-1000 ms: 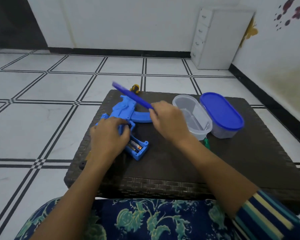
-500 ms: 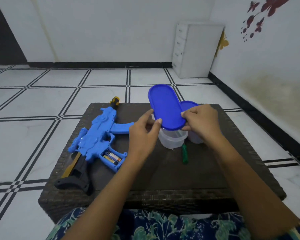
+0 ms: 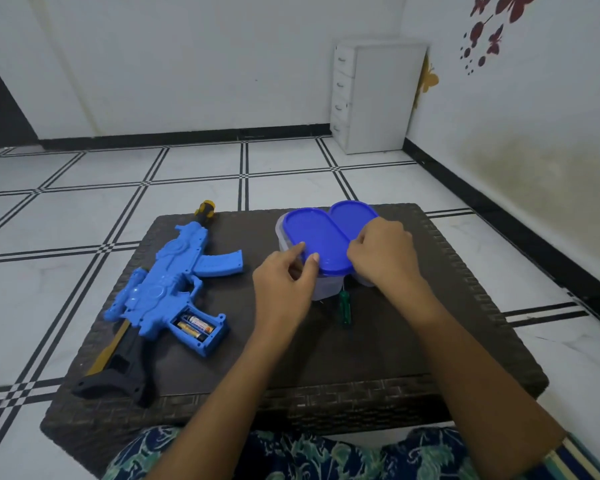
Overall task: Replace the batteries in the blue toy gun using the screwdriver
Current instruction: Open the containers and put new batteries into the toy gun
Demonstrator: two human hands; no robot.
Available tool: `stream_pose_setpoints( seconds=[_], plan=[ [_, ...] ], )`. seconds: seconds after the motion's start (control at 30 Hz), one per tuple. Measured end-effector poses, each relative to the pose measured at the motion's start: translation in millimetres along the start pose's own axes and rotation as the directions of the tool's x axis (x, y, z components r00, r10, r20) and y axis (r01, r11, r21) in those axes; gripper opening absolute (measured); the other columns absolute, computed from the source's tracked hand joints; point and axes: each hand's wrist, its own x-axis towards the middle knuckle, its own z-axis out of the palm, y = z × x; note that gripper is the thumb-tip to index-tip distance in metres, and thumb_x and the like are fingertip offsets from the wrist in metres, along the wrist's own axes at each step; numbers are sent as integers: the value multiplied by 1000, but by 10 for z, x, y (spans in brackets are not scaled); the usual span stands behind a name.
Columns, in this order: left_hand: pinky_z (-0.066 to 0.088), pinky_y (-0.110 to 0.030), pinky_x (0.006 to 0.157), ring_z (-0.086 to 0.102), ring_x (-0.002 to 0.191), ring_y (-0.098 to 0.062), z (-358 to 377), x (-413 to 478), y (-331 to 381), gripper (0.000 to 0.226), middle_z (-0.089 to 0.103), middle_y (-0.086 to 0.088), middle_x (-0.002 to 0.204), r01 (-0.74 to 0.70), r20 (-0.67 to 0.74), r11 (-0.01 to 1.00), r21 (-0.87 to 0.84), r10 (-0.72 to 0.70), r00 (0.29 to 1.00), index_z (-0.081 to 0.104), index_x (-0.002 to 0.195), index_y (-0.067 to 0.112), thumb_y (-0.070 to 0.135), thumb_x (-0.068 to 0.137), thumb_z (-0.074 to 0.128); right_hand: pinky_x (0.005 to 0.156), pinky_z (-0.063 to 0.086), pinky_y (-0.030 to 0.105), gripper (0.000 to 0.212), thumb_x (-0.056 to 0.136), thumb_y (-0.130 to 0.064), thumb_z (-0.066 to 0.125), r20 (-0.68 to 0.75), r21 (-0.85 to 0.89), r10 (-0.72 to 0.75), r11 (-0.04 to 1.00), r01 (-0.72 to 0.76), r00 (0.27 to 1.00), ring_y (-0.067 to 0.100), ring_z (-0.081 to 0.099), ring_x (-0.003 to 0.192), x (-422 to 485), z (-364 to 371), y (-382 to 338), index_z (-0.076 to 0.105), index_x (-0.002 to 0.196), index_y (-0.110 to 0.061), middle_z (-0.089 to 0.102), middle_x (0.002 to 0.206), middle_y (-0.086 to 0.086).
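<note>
- On a dark woven table [image 3: 395, 341], low over the floor, the blue toy gun [image 3: 167, 289] is laid flat at the left side, its yellow-and-black muzzle [image 3: 205, 209] at the far edge and its black stock [image 3: 118, 375] at the near edge.
- The gun's grip is seen uncovered, and two batteries [image 3: 196, 325] are lodged side by side in it.
- A green-handled screwdriver [image 3: 344, 308] is laid near the table's middle, just in front of a clear container [image 3: 326, 289], between the two forearms.
- A blue oval lid [image 3: 316, 237] is held over that container; whether it is pressed home cannot be told.
- The lid's near left edge is pinched by the left hand [image 3: 284, 282], thumb and forefinger on top and the other fingers curled below.
- The lid's right edge is gripped by the right hand [image 3: 383, 258], its fingers curled over the rim.
- A second container with a blue lid [image 3: 352, 213] is set just beside the first, on its far right, partly hidden by the right hand.
- The floor [image 3: 187, 174] is laid with white tiles bordered by dark double lines, and a black skirting is run along the white walls.
- A white chest of drawers [image 3: 378, 98] is stood in the far corner.
- Dark red butterfly stickers [image 3: 492, 26] are fixed high on the right wall, a yellow one [image 3: 428, 79] lower beside the chest.
- A floral-print garment [image 3: 291, 455] is seen at the bottom edge.
</note>
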Motion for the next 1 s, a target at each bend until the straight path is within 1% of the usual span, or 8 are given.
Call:
stream_pose_setpoints(
  seconds=[0.3, 0.33, 0.43, 0.5, 0.67, 0.8, 0.9, 1.0],
  plan=[
    [43, -3, 66, 57, 73, -6, 9, -13, -79, 30, 62, -2, 86, 153, -76, 987, -51, -156, 985, 68, 116, 15, 23, 88, 66, 50, 35, 31, 27, 88, -5, 53, 44, 14, -65, 998, 64, 997, 20, 38, 53, 30, 130, -20, 43, 63, -8, 39, 57, 6],
    [47, -7, 69, 60, 75, -8, 14, -4, -96, 30, 63, -1, 86, 167, -67, 984, -69, -171, 983, 69, 116, 16, 24, 88, 66, 49, 35, 30, 27, 89, -6, 54, 43, 18, -68, 998, 67, 997, 20, 39, 54, 34, 145, -16, 45, 63, -8, 41, 57, 6],
    [59, -36, 74, 67, 74, -17, 35, 40, -160, 28, 68, -1, 79, 229, -13, 962, -150, -234, 972, 69, 113, 19, 26, 86, 68, 44, 32, 25, 30, 92, -15, 60, 33, 13, -70, 998, 69, 997, 17, 39, 51, 25, 176, -19, 48, 65, -8, 43, 57, 5],
    [60, -41, 71, 69, 72, -19, 39, 56, -175, 28, 68, -3, 75, 307, 30, 929, -208, -307, 951, 68, 112, 22, 25, 85, 71, 46, 32, 24, 30, 93, -19, 63, 29, 19, -63, 998, 63, 998, 14, 41, 52, 37, 174, -12, 52, 68, -7, 46, 58, 3],
    [62, -40, 66, 71, 68, -18, 9, 114, -170, 40, 70, -12, 85, 559, 159, 733, -387, -544, 824, 66, 114, 15, 17, 77, 79, 61, 48, 31, 19, 88, -21, 71, 42, 18, -16, 1000, 15, 999, 23, 60, 72, 105, 205, -33, 65, 81, -4, 63, 75, 8],
    [61, -37, 65, 73, 73, -23, -40, 177, -183, 38, 70, -14, 96, 704, 281, 557, -441, -659, 698, 65, 105, 10, 11, 71, 83, 48, 33, 27, 18, 89, -18, 68, 55, -81, 17, 997, -12, 998, 21, 51, 68, 121, 304, -98, 54, 81, -10, 56, 79, 6],
    [61, -36, 66, 73, 79, -23, -97, 219, -155, 34, 72, -12, 93, 777, 362, 486, -401, -695, 622, 68, 99, 7, 11, 70, 83, 43, 28, 26, 29, 89, -17, 68, 58, -98, 41, 995, -35, 997, 18, 46, 60, 169, 339, -62, 46, 70, -13, 50, 70, 4],
    [60, -33, 64, 72, 82, -22, -90, 326, -171, 28, 73, -10, 93, 811, 397, 461, -361, -710, 581, 69, 96, 7, 10, 71, 82, 44, 31, 26, 39, 86, -16, 71, 91, -100, 29, 995, -20, 995, 16, 43, 58, 295, 285, -73, 38, 64, -15, 43, 65, 2]
  ],
)
